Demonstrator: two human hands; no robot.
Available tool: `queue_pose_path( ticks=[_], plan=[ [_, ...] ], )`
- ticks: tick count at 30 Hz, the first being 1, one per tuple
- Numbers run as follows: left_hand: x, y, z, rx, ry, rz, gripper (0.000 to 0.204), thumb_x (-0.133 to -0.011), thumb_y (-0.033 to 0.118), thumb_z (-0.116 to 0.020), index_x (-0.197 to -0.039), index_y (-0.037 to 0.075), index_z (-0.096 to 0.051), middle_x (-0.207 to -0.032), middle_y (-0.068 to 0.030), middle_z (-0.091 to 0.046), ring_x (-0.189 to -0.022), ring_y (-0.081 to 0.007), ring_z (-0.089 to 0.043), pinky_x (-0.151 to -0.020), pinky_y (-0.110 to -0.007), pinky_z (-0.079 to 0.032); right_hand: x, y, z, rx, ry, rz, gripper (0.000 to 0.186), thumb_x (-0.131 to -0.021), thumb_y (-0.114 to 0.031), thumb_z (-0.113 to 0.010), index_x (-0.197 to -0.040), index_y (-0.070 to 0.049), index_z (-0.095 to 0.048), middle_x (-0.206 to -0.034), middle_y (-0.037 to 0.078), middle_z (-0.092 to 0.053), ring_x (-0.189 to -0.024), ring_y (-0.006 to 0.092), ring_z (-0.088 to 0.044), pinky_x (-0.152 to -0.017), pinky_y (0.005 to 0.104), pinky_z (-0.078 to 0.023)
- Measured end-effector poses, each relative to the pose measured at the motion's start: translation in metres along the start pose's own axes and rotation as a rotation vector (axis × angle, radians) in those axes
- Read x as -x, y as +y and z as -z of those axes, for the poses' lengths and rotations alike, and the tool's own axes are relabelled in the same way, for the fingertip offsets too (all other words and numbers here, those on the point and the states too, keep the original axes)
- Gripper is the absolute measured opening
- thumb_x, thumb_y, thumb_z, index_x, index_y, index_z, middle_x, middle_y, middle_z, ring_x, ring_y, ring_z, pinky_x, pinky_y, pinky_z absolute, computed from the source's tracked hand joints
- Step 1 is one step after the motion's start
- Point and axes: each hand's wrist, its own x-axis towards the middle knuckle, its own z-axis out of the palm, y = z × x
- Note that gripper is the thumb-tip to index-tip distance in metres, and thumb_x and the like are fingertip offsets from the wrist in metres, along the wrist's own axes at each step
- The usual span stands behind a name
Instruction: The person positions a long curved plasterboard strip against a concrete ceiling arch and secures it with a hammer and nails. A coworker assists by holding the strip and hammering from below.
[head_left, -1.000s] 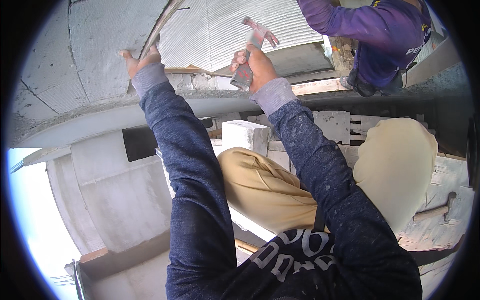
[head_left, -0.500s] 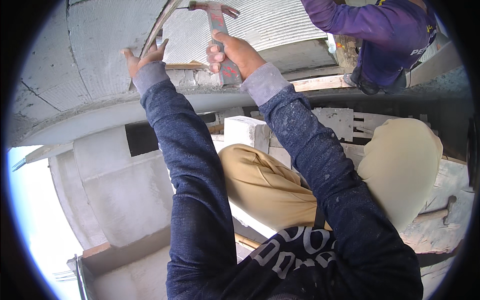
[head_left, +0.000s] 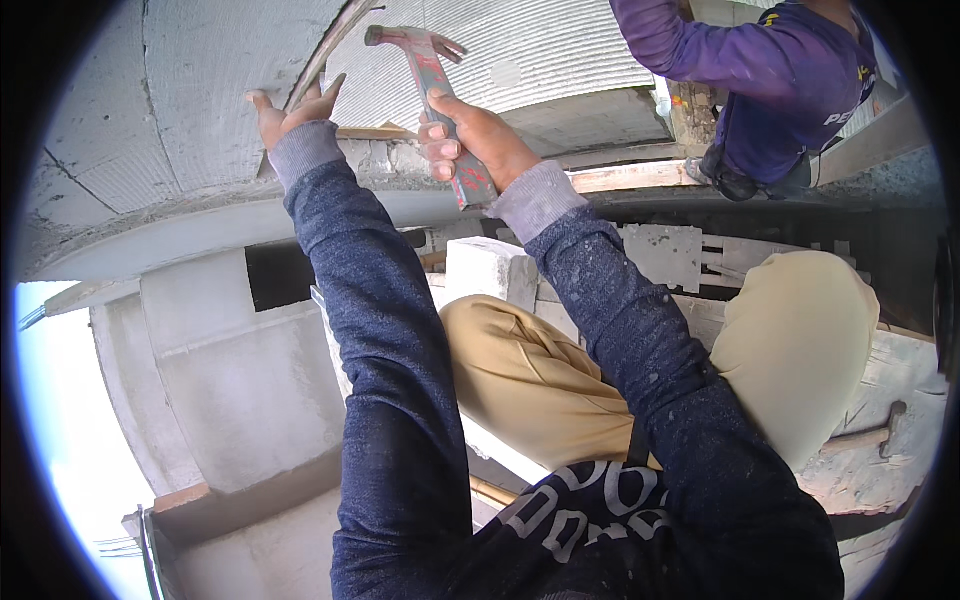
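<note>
My right hand (head_left: 470,145) is closed round the handle of a claw hammer (head_left: 425,65), grey with red marks. The hammer's head points up, its striking face to the left and its claw to the right. Just left of that face, a small nail (head_left: 376,9) sticks out beside a wooden strip (head_left: 328,45). My left hand (head_left: 296,115) is raised at the strip's lower end, thumb and fingers on either side of it. Part of its grip is hidden by the sleeve cuff.
Grey panels (head_left: 95,110) stand at the upper left, a ribbed sheet (head_left: 540,45) behind the hammer. A person in a purple shirt (head_left: 770,80) is at the upper right. A pale block (head_left: 490,270) sits before my knee. Another hammer (head_left: 885,430) lies on boards at the right.
The hammer has drawn back from the nail, down and slightly left, with my right hand. My left hand stays at the strip.
</note>
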Motion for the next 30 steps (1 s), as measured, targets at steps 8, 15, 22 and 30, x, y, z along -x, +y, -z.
queue_pose_path(
  ticks=[8,15,22,30],
  plan=[
    [-0.031,0.010,0.026,0.303,-0.035,0.156,0.091,-0.080,0.039,-0.067,-0.145,0.020,-0.006,-0.149,-0.0134,-0.018,-0.136,-0.0296,-0.022,-0.107,-0.064,-0.013,-0.007,-0.034,0.057,-0.064,0.328,0.157,0.019,-0.095,-0.024,-0.042,-0.088,-0.006,-0.038,-0.066,0.002,-0.042,-0.052,0.0126,-0.043,-0.050,0.0313,-0.041],
    [-0.037,0.011,0.025,0.263,-0.071,0.138,0.088,-0.081,0.038,-0.066,-0.145,0.018,-0.008,-0.146,-0.0143,-0.025,-0.134,-0.0313,-0.028,-0.106,-0.064,-0.014,-0.045,-0.052,0.002,0.889,0.332,0.229,0.023,-0.092,-0.019,-0.044,-0.104,0.001,-0.042,-0.070,0.006,-0.049,-0.052,0.0123,-0.049,-0.047,0.0302,-0.047],
    [-0.037,0.009,0.030,0.296,-0.033,0.090,0.089,-0.081,0.037,-0.066,-0.144,0.015,-0.007,-0.145,-0.0175,-0.027,-0.134,-0.0336,-0.028,-0.106,-0.064,-0.015,-0.017,-0.042,-0.027,1.494,0.218,0.208,0.036,-0.092,-0.018,-0.042,-0.116,0.008,-0.040,-0.076,0.017,-0.061,-0.055,0.0198,-0.062,-0.047,0.0333,-0.052],
    [-0.054,0.010,0.031,0.334,-0.097,0.195,0.093,-0.081,0.039,-0.066,-0.144,0.011,-0.003,-0.146,-0.0187,-0.024,-0.136,-0.0327,-0.021,-0.108,-0.061,-0.017,-0.026,-0.019,-0.024,0.639,0.152,0.271,0.019,-0.092,-0.017,-0.048,-0.098,0.001,-0.042,-0.064,0.005,-0.047,-0.046,0.0137,-0.049,-0.041,0.0304,-0.047]
  ],
)
